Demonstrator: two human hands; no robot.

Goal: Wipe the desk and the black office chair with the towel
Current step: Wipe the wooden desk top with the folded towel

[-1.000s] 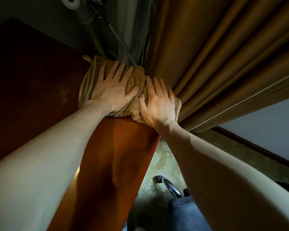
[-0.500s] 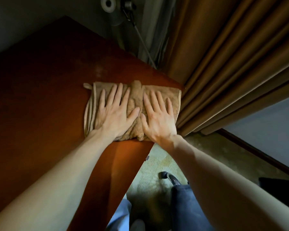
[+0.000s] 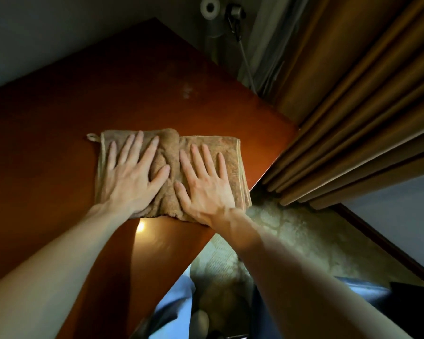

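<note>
A folded tan towel (image 3: 228, 152) lies flat on the reddish-brown wooden desk (image 3: 59, 148), near the desk's right edge. My left hand (image 3: 132, 174) presses on the towel's left half with fingers straight and spread. My right hand (image 3: 206, 182) presses on the right half the same way, thumb beside the raised fold in the middle. A small loop sticks out at the towel's far left corner. The black office chair shows only as a dark shape (image 3: 402, 289) at the lower right.
Brown curtains (image 3: 353, 106) hang just right of the desk's corner. A stand with a thin rod (image 3: 233, 15) is behind the desk's far edge. Patterned carpet (image 3: 291, 236) lies below the desk edge, with my legs at the bottom.
Both hands have drawn the towel back from the desk's far corner by the curtains toward me. More bare desk now shows beyond the towel.
</note>
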